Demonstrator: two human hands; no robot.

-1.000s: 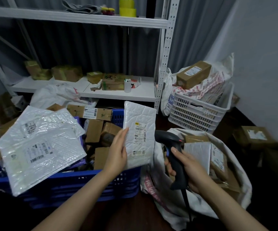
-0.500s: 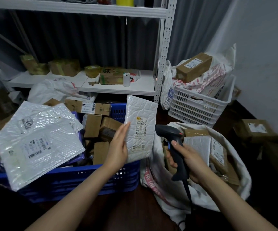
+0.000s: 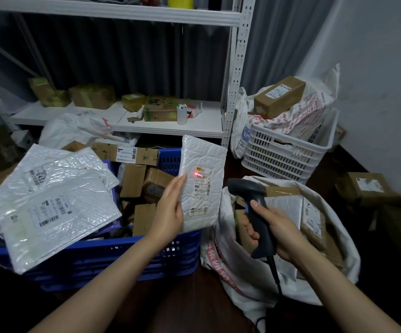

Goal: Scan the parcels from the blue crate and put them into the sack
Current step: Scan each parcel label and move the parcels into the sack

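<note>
**Shelves and a spare crate**

A white rack (image 3: 50, 114) stands before a grey curtain (image 3: 122, 56). Its lower shelf bears taped cardboard boxes (image 3: 92, 96) along the back edge and a white cup (image 3: 182, 114) near the right end. Beside it, a white crate (image 3: 283, 155) holds a printed bag (image 3: 312, 109) topped by a brown box (image 3: 278, 97).

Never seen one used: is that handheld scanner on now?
On: the scanner in the right hand casts a red spot on the label of the white parcel held by the left hand.
</note>
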